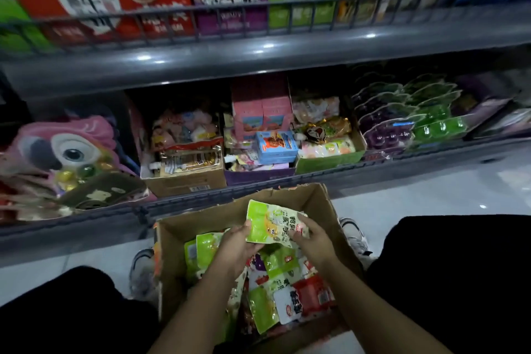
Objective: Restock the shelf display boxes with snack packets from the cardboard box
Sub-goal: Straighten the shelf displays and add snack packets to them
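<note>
An open cardboard box (287,198) stands on the floor between my knees, filled with several green, white and red snack packets (287,293). Above the box, both hands hold a small stack of green packets (267,224). My left hand (238,247) grips its lower left edge. On the right side, my right hand (313,241) pinches the stack. On the lower shelf behind stand the display boxes: a brown one (186,181), a purple one (258,175) and a green one (330,161), each holding mixed snacks.
A dark wire rail (184,204) runs along the lower shelf's front, just behind the cardboard box. A pink parrot-shaped pack (66,149) lies at the left, grape-shaped jelly packs (402,123) at the right. The upper shelf (258,49) carries large red, purple and green cartons. My shoes flank the box.
</note>
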{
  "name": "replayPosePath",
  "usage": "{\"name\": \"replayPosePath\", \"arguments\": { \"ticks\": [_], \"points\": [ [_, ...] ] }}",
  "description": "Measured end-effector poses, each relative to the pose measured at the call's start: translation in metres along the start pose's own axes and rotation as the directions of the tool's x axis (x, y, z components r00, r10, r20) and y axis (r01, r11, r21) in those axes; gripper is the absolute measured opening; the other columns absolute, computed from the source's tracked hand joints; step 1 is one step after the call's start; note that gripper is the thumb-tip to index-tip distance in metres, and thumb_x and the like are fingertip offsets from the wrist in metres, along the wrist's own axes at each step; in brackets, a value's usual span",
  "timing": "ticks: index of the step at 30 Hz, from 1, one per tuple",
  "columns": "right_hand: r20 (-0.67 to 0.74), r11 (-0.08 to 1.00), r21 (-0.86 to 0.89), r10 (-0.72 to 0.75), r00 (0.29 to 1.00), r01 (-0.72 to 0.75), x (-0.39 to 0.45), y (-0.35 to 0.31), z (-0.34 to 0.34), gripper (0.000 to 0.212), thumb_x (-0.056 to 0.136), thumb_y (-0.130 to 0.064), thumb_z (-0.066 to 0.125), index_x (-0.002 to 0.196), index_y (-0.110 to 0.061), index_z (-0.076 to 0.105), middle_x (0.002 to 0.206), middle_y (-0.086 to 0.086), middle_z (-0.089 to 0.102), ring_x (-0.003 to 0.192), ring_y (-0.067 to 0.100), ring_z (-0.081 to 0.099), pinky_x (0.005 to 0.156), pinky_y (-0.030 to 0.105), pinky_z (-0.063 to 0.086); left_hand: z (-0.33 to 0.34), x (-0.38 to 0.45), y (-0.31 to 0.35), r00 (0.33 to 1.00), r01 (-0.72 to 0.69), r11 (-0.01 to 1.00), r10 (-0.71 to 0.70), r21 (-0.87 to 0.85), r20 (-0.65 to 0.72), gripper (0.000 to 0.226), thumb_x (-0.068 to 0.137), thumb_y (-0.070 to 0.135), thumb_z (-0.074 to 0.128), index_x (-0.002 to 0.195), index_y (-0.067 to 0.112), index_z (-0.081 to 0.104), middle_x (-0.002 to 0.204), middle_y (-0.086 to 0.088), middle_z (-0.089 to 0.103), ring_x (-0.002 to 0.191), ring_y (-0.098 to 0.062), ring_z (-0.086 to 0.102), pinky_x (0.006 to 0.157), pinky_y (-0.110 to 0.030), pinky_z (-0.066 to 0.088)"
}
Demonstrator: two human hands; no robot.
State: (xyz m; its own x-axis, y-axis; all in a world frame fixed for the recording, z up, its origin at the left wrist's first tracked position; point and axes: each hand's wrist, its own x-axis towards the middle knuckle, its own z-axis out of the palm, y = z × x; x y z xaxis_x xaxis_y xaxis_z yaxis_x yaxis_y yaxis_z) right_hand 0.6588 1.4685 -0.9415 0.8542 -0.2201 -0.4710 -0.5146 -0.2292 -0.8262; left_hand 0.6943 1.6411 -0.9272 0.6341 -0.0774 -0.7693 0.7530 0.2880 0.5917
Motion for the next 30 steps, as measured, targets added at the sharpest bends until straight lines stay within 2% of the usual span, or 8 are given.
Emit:
{"name": "replayPosePath", "arguments": {
  "ticks": [4,7,11,15,17,20,25,30],
  "points": [
    [-0.034,0.986,0.118,-0.117,0.993,0.12,-0.02,-0.042,-0.011,0.046,0.087,-0.017,0.065,0.131,-0.019,0.053,0.135,0.003,0.051,0.123,0.02,0.048,0.096,0.029,0.042,0.008,-0.038,0.027,0.994,-0.056,0.995,0.063,-0.077,0.092,0.034,0.098,0.02,0.043,0.126,0.0,0.045,0.121,-0.017,0.059,0.098,-0.024,0.062,0.079,-0.03,0.05],
    [-0.055,0.958,0.191,-0.209,0.976,0.216,-0.034,-0.08,-0.022,0.044,0.087,-0.019,0.066,0.128,-0.024,0.054,0.136,-0.003,0.05,0.125,0.018,0.047,0.098,0.032,0.043,0.018,-0.072,0.057,0.978,-0.118,0.981,0.142,-0.155,0.154,0.027,0.098,0.014,0.041,0.12,-0.002,0.048,0.115,-0.02,0.061,0.095,-0.024,0.062,0.091,-0.035,0.045],
    [-0.097,0.909,0.195,-0.355,0.93,0.368,-0.051,-0.128,-0.042,0.044,0.083,-0.023,0.07,0.124,-0.033,0.055,0.139,-0.009,0.047,0.127,0.009,0.04,0.106,0.036,0.039,0.031,-0.117,0.1,0.938,-0.229,0.959,0.263,-0.166,0.227,0.018,0.098,0.013,0.042,0.104,0.004,0.055,0.104,-0.015,0.066,0.091,-0.022,0.063,0.078,-0.033,0.048],
    [-0.158,0.837,0.215,-0.478,0.864,0.503,-0.069,-0.178,-0.058,0.042,0.081,-0.022,0.072,0.12,-0.03,0.059,0.126,-0.013,0.055,0.11,-0.005,0.053,0.09,0.018,0.049,0.045,-0.158,0.14,0.872,-0.374,0.911,0.409,-0.172,0.269,0.016,0.097,0.013,0.042,0.098,0.007,0.057,0.097,-0.01,0.067,0.088,-0.02,0.062,0.072,-0.033,0.051],
    [-0.17,0.81,0.26,-0.497,0.851,0.525,-0.075,-0.199,-0.064,0.042,0.08,-0.018,0.072,0.119,-0.025,0.061,0.122,-0.01,0.059,0.103,-0.005,0.058,0.087,0.021,0.053,0.049,-0.177,0.156,0.843,-0.435,0.886,0.463,-0.159,0.274,0.016,0.098,0.011,0.041,0.098,0.006,0.056,0.096,-0.011,0.066,0.086,-0.021,0.063,0.064,-0.031,0.057],
    [-0.148,0.773,0.306,-0.538,0.83,0.555,-0.083,-0.227,-0.071,0.039,0.079,-0.012,0.072,0.113,-0.029,0.061,0.115,-0.011,0.062,0.102,0.009,0.063,0.082,0.026,0.055,0.049,-0.199,0.175,0.8,-0.52,0.845,0.533,-0.123,0.277,0.016,0.098,0.01,0.041,0.096,0.006,0.057,0.091,-0.01,0.068,0.076,-0.016,0.066,0.056,-0.025,0.056],
    [-0.189,0.786,0.175,-0.564,0.804,0.593,-0.09,-0.265,-0.086,0.056,0.077,-0.019,0.076,0.126,-0.029,0.051,0.117,-0.006,0.06,0.099,0.009,0.062,0.08,0.026,0.055,0.051,-0.215,0.194,0.707,-0.666,0.746,0.644,-0.033,0.292,0.014,0.095,0.01,0.048,0.101,0.009,0.061,0.085,-0.002,0.074,0.073,-0.01,0.07,0.056,-0.02,0.053],
    [-0.237,0.83,0.129,-0.506,0.829,0.543,-0.087,-0.302,-0.104,0.071,0.071,-0.022,0.081,0.131,-0.027,0.043,0.103,0.002,0.066,0.091,0.014,0.066,0.084,0.038,0.055,0.063,-0.211,0.213,0.665,-0.7,0.711,0.682,-0.065,0.304,0.015,0.092,0.009,0.052,0.106,0.011,0.06,0.094,-0.005,0.074,0.077,-0.013,0.071,0.056,-0.021,0.054]
  ]
}}
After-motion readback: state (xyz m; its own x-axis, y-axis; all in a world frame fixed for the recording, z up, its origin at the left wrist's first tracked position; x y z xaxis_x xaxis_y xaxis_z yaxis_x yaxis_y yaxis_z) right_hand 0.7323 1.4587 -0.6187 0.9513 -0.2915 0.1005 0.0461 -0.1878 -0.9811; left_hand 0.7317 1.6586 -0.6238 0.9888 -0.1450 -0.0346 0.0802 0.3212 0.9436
